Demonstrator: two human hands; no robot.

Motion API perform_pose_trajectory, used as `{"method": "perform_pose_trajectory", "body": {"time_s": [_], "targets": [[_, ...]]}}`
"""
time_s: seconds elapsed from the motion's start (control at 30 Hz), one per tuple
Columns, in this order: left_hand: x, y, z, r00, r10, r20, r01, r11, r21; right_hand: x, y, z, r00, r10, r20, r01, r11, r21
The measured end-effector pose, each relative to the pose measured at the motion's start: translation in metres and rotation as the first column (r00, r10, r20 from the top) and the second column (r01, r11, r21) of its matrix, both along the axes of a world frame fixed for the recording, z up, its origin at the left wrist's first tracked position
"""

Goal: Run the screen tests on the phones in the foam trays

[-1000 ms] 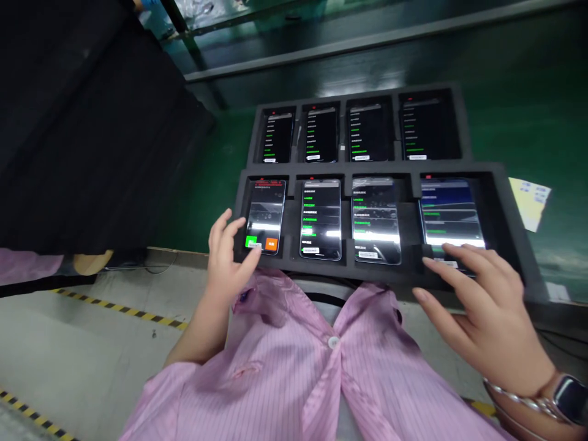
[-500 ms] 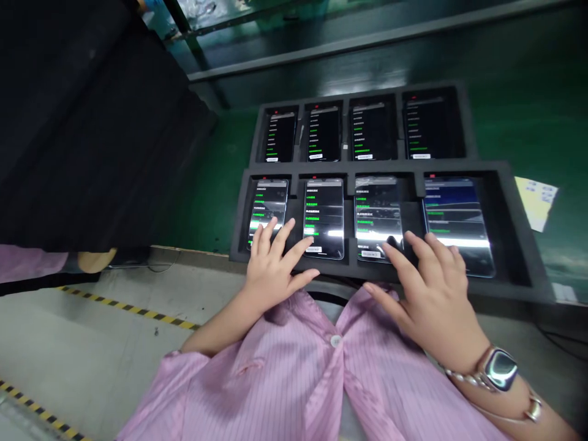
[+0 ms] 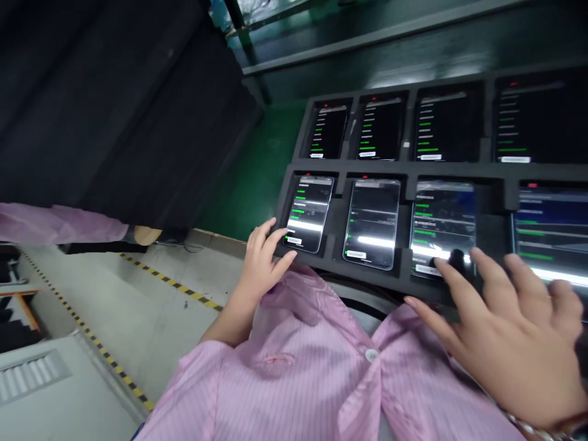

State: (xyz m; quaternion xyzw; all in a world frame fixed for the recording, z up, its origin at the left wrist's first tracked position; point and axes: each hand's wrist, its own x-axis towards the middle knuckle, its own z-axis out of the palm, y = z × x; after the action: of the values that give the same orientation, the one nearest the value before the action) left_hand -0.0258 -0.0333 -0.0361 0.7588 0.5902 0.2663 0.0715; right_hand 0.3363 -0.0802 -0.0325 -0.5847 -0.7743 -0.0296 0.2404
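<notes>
Four lit phones (image 3: 372, 223) lie in separate pockets of a black foam tray (image 3: 395, 275), screens up, with four more in a second tray (image 3: 408, 110) just behind. The person's left hand (image 3: 264, 260) rests at the tray's front corner beside the leftmost phone (image 3: 309, 214), fingers loosely curled and slightly apart. The right hand (image 3: 509, 324) spreads over the front edge, fingers well apart, their tips (image 3: 441, 264) at the third phone's lower edge. Both trays sit on a green bench (image 3: 257, 184).
</notes>
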Motion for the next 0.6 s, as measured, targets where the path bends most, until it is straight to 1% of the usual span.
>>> {"method": "perform_pose_trajectory", "body": {"time_s": [0.07, 0.13, 0.23, 0.3, 0.37, 0.43, 0.53, 0.6], "targets": [[-0.001, 0.0, -0.003, 1.0, -0.015, 0.017, 0.016, 0.999, -0.048, 0.007, 0.0, 0.003, 1.0, 0.01, -0.018, -0.01, 1.0, 0.001], [-0.001, -0.001, -0.002, 0.999, -0.03, 0.023, 0.032, 0.997, -0.07, 0.021, -0.003, 0.007, 0.999, 0.0, -0.042, 0.002, 0.998, 0.055], [-0.003, 0.001, 0.0, 0.999, -0.051, 0.018, 0.053, 0.994, -0.094, 0.051, -0.011, 0.014, 0.997, -0.069, -0.035, 0.073, 0.988, 0.136], [-0.005, 0.002, -0.002, 0.999, -0.038, 0.026, 0.041, 0.994, -0.103, 0.068, -0.019, 0.017, 0.992, -0.123, 0.011, 0.121, 0.983, 0.137], [-0.006, 0.003, -0.005, 0.999, -0.023, 0.027, 0.025, 0.994, -0.104, 0.08, -0.025, 0.015, 0.985, -0.161, 0.067, 0.154, 0.982, 0.106], [-0.005, 0.002, -0.006, 1.0, -0.019, 0.019, 0.021, 0.994, -0.106, 0.085, -0.029, 0.009, 0.977, -0.185, 0.103, 0.179, 0.981, 0.068], [-0.003, 0.001, 0.0, 1.0, -0.019, 0.014, 0.021, 0.992, -0.122, 0.088, -0.032, 0.0, 0.975, -0.201, 0.099, 0.198, 0.979, 0.041], [-0.003, 0.003, 0.005, 1.0, -0.017, 0.024, 0.02, 0.992, -0.123, 0.089, -0.034, -0.004, 0.977, -0.188, 0.104, 0.184, 0.982, 0.043]]}}
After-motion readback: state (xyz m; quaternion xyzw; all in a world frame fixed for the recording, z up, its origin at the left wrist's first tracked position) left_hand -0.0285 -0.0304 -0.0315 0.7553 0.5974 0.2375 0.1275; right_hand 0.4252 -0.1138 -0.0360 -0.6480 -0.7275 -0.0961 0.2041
